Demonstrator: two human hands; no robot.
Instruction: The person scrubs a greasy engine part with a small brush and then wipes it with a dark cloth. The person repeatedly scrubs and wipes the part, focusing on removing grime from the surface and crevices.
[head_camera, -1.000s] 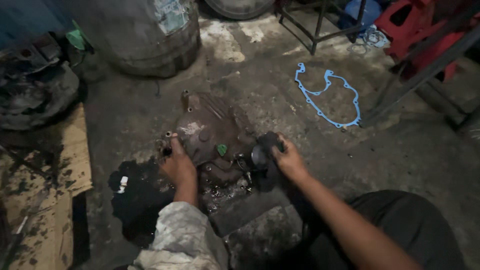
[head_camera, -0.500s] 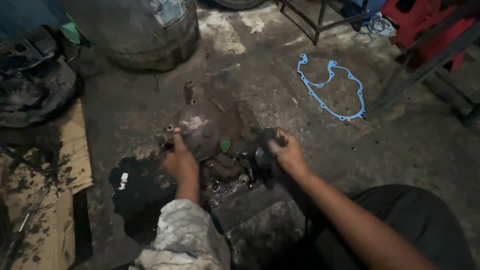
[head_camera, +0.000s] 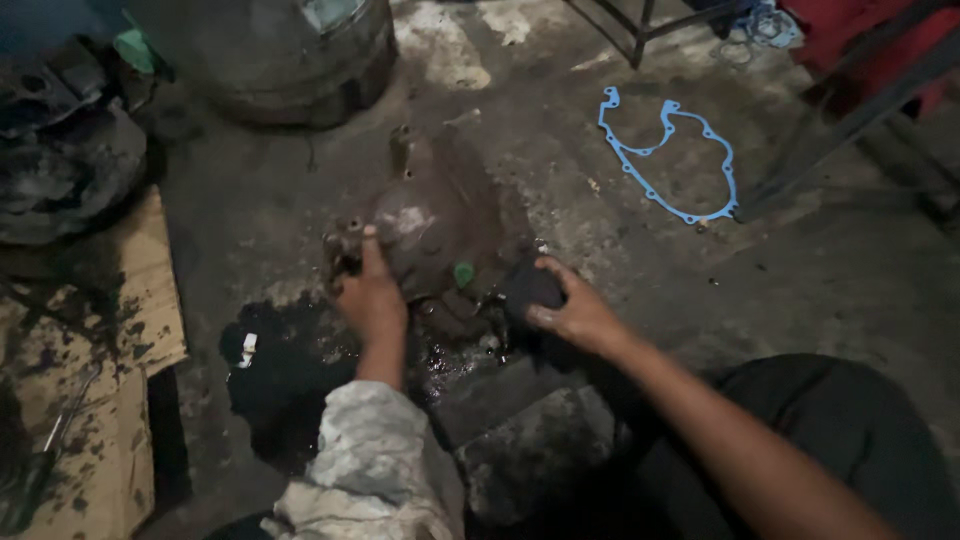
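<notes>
A grimy brown engine case cover (head_camera: 440, 215) lies on the oily concrete floor in front of me. My left hand (head_camera: 370, 290) grips its left edge, thumb up against a bolt boss. My right hand (head_camera: 570, 310) is closed around a dark round part (head_camera: 528, 285) at the cover's lower right corner. A small green plug (head_camera: 464, 273) sits on the cover between my hands. Dark oil is pooled under the cover's near edge.
A blue gasket (head_camera: 668, 155) lies on the floor at the far right. A metal drum (head_camera: 270, 55) stands at the back, a greasy engine part (head_camera: 60, 165) at the left, stained cardboard (head_camera: 100, 330) beside it. Metal frame legs (head_camera: 850, 110) cross the right.
The view has shifted slightly, so the cover and hands sit a little higher in the frame. Both hands keep their hold on the cover and the dark part.
</notes>
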